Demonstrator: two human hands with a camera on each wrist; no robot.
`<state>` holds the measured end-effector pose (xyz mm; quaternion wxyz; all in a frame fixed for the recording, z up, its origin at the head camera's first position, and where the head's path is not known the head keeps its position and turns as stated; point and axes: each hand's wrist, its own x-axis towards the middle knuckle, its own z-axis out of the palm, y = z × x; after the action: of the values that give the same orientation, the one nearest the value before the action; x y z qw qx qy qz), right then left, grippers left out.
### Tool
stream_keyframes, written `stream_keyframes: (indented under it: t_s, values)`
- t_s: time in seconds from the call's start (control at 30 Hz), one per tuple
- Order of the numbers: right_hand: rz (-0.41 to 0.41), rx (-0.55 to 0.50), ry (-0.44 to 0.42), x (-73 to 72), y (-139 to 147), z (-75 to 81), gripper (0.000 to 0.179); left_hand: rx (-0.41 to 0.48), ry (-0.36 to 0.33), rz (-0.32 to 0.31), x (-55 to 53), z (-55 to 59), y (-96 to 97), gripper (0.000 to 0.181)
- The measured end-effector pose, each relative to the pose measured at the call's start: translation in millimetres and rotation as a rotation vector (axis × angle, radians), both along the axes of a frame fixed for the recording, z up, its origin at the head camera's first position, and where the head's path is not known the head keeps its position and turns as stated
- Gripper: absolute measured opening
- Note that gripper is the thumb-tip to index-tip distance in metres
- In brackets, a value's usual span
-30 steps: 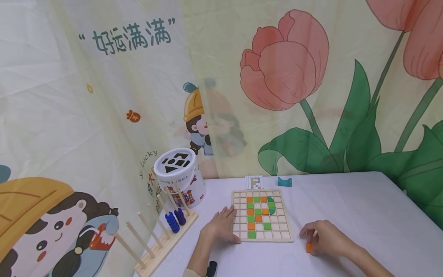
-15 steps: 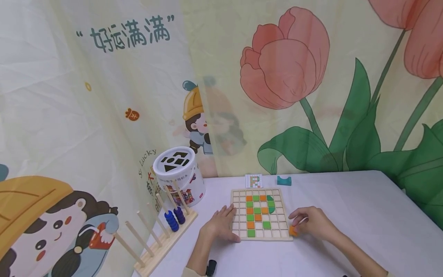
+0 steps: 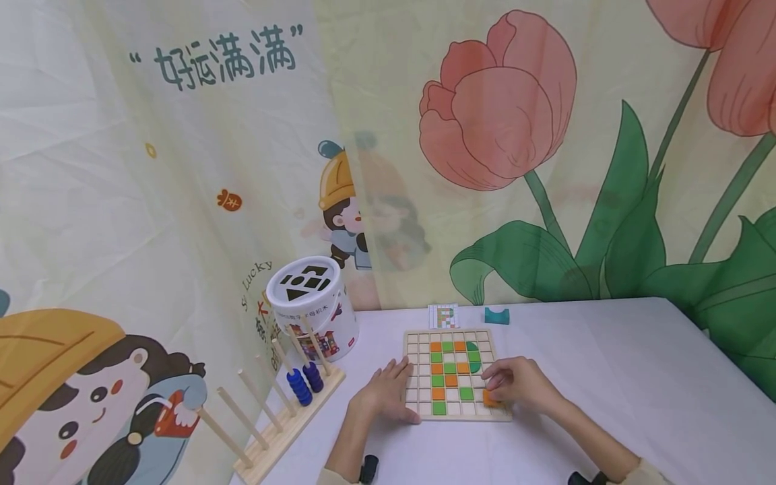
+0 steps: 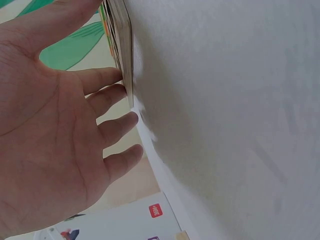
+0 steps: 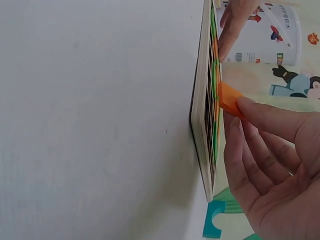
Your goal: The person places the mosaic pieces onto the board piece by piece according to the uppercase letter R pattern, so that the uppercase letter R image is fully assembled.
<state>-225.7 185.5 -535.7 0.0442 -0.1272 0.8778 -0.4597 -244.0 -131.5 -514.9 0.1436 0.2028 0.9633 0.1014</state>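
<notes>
A wooden grid board [image 3: 418, 387] lies on the table, with orange and green square tiles and a rounded dark-green piece set in it in the shape of a letter P or R. My right hand [image 3: 526, 385] pinches an orange square tile [image 5: 229, 99] between thumb and fingers, over the board's lower right part. In the right wrist view the tile stands close over the board's face. My left hand [image 3: 383, 396] lies spread at the board's left edge, its fingertips [image 4: 131, 119] at the side of the board in the left wrist view.
Behind the board lie a pattern card [image 3: 443, 316] and a teal notched block [image 3: 497, 316]. To the left stand a wooden peg rack [image 3: 285, 431] with dark blue beads and a white bucket [image 3: 345, 323] with shaped holes in its lid. A printed curtain hangs behind.
My right hand has carried the orange tile from the table at the right, leftward and up to the board's lower right. The left hand has stayed at the board's left edge.
</notes>
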Motion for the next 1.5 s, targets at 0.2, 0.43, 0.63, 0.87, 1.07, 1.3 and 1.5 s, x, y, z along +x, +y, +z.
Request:
stream_keyframes:
  t_s: [0.2, 0.43, 0.63, 0.87, 1.07, 1.3, 1.5]
  values:
    - [0.057, -0.044, 0.014, 3.6, -10, 1.4, 0.024, -0.007, -0.002, 0.004, 0.4, -0.7, 0.6, 0.106]
    - [0.065, 0.012, 0.013, 5.9, -14, -7.2, 0.021, -0.011, -0.003, -0.002, 0.2, -2.5, 1.0, 0.106]
    - [0.067, 0.069, 0.047, 7.5, -15, -8.7, 0.020, -0.017, -0.003, 0.000, -0.3, -3.5, 1.6, 0.106]
    - [0.058, 0.075, 0.048, 9.2, -17, -6.5, 0.023, -0.022, -0.001, -0.001, -1.5, -2.2, 3.0, 0.107]
    - [-0.002, 0.105, -0.011, 10.6, -15, -6.4, 0.025, -0.033, 0.004, -0.014, -1.8, -3.8, 4.7, 0.108]
    - [0.018, 0.082, 0.018, 10.4, -10, 0.7, 0.021, -0.033, 0.008, -0.020, -3.7, -5.3, 4.6, 0.107]
    - [0.031, 0.070, 0.034, 9.8, -4, 0.2, 0.020, -0.022, -0.014, -0.031, -2.1, -6.7, 1.5, 0.108]
